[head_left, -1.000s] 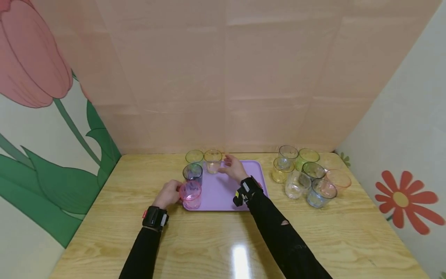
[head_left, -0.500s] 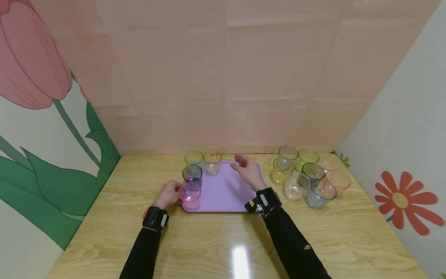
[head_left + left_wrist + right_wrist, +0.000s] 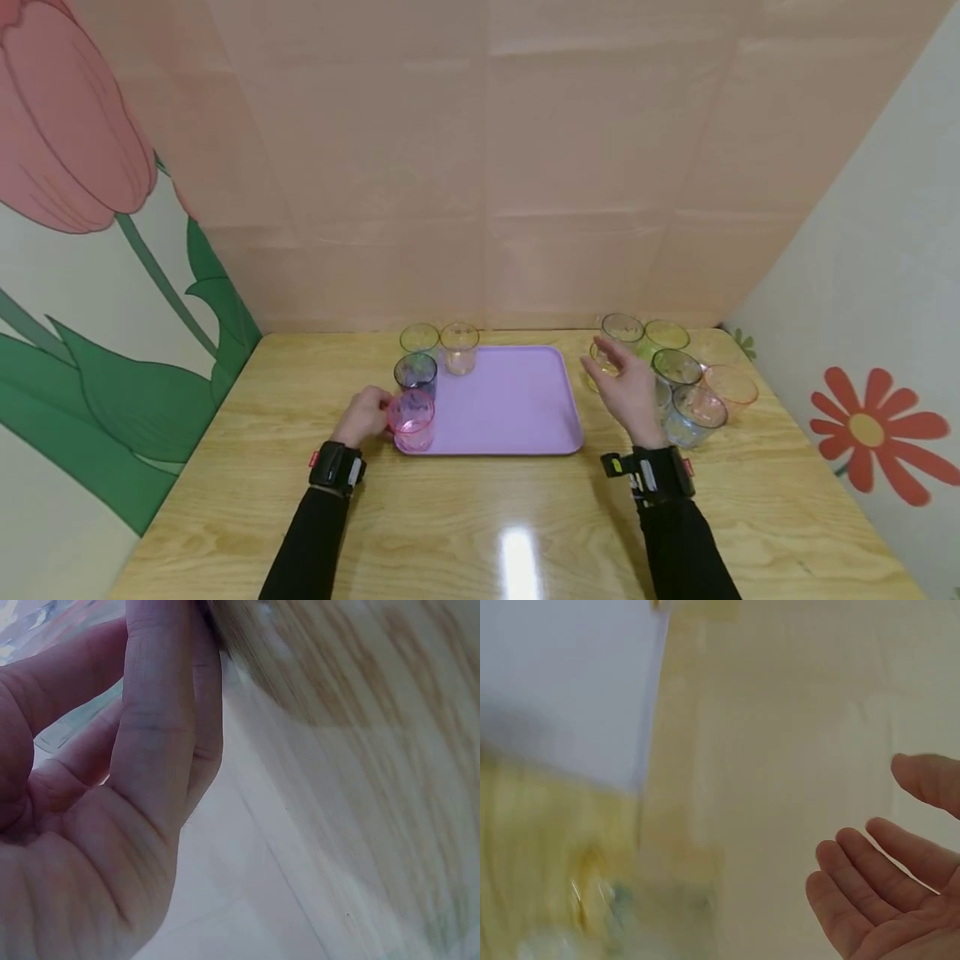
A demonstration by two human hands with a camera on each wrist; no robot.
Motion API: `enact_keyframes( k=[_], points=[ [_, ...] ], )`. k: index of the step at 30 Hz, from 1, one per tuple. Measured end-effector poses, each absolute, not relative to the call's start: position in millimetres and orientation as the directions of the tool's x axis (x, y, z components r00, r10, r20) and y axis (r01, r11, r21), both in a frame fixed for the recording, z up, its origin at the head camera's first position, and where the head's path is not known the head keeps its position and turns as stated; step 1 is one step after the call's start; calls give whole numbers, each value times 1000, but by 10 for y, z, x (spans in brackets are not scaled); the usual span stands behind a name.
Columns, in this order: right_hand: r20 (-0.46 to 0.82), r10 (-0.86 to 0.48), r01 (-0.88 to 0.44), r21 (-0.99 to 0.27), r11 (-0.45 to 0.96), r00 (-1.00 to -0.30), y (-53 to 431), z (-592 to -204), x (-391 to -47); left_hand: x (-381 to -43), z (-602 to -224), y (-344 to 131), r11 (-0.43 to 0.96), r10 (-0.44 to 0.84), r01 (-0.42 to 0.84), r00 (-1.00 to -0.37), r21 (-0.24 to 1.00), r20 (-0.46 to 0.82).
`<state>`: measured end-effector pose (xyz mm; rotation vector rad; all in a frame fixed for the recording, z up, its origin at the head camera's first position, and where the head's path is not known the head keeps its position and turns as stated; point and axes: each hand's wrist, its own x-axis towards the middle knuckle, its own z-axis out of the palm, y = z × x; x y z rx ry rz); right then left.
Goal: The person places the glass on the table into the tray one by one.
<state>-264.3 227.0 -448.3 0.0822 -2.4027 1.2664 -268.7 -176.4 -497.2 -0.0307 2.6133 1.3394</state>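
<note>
At the near left corner of the purple tray [image 3: 510, 400] stands a pink glass [image 3: 412, 421]. My left hand [image 3: 363, 417] holds its left side; in the left wrist view a bit of clear glass shows past the thumb, and the fingertips are cut off. Behind it on the tray's left side are a dark grey glass [image 3: 416, 372], a green glass [image 3: 419, 338] and a pale amber-rimmed glass [image 3: 459, 348]. My right hand [image 3: 630, 396], fingers spread and holding nothing, hovers at the right-hand cluster, partly covering a yellow glass [image 3: 594, 379] and a clear glass [image 3: 663, 396].
Close together on the right stand a grey-rimmed glass [image 3: 622, 327], a lime glass [image 3: 667, 335], a dark-rimmed glass [image 3: 677, 367], a blue glass [image 3: 696, 417] and an orange-pink glass [image 3: 730, 385]. A draped backdrop [image 3: 480, 167] rises at the wooden table's [image 3: 435, 517] far edge.
My right hand has left the amber-rimmed glass on the tray and moved right, across to the cluster of glasses. The left hand has stayed at the pink glass.
</note>
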Motion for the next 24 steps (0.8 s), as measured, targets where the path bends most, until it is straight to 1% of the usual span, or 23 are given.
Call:
enact_keyframes(
  k=[2,5,8,14,19,24],
  points=[
    [394,183,-212,-766,606,-900,2412,-4423,-2590,-2690,-4960,-1763,598,72,-116,-978,793,-197],
    [359,203,-164,-767,620,-911,2592,-4329,-2511,-2693,-4950,-1755,601,66,-132,-975,788,-213],
    [312,177,-130,-756,642,-933,2738,-4291,-2448,-2686,-4957,-1746,600,73,-129,-974,790,-214],
    [202,119,-48,-668,742,-972,2929,-4241,-2364,-2666,-4955,-1736,589,79,-127,-974,798,-214],
    [206,124,-41,-649,760,-971,3042,-4236,-2296,-2653,-4944,-1735,591,75,-135,-972,795,-221],
    [178,170,20,-631,776,-969,3199,-4258,-2212,-2645,-4943,-1730,595,71,-137,-973,792,-222]
  ],
)
